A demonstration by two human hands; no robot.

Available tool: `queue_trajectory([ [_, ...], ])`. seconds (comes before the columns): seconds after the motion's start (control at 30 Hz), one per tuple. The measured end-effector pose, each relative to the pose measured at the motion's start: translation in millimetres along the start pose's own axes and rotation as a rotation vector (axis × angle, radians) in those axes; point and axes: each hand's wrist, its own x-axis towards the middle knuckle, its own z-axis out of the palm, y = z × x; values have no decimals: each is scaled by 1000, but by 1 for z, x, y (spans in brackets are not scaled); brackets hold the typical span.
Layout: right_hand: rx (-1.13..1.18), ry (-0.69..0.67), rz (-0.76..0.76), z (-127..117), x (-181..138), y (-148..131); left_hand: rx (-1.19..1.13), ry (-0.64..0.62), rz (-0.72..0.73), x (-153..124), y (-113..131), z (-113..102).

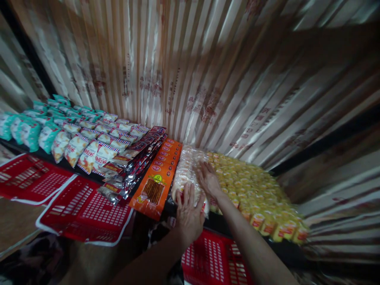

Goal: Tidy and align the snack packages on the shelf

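Head view: both hands lie flat, fingers spread, on clear packs of pale rice crackers (187, 170) at lower centre; left hand (188, 211) on the near end, right hand (209, 180) farther up, neither gripping. Orange snack pack (157, 178) just left, yellow packets (255, 190) right, red baskets (86, 209) lower left.

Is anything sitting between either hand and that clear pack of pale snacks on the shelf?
Nothing visible. The left hand rests flat on the clear snack pack's near end, and the right hand lies on its right edge, beside the yellow packets.
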Motion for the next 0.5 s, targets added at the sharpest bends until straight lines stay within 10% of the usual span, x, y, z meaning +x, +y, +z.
queue_trajectory([
  [0.23, -153, -194, -123, -1, 20, -2, 22, 153, 2, -4, -5, 20],
  [0.5, -241, -416, 128, -4, 43, -21, -5, 165, -51, -1, -5, 31],
])
